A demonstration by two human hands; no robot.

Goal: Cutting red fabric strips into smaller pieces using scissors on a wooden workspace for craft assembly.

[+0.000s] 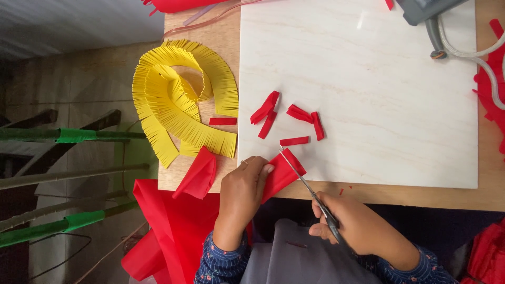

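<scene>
My left hand (pixel 241 192) pinches a folded strip of red paper (pixel 281 173) at the near edge of the white board (pixel 379 89). My right hand (pixel 355 226) grips a pair of scissors (pixel 307 186), whose blades point up-left and bite into the end of the red strip. Several cut red paper pieces (pixel 288 122) lie scattered on the board just beyond the strip. A larger folded red piece (pixel 200 173) rests on the wooden table left of my left hand.
A curled yellow fringed paper strip (pixel 181 100) lies on the wooden table (pixel 221 31) left of the board. Red sheets (pixel 163 231) hang off the near-left edge. A grey tool with cables (pixel 442 21) sits at the far right. More red paper (pixel 492 84) lies at the right edge.
</scene>
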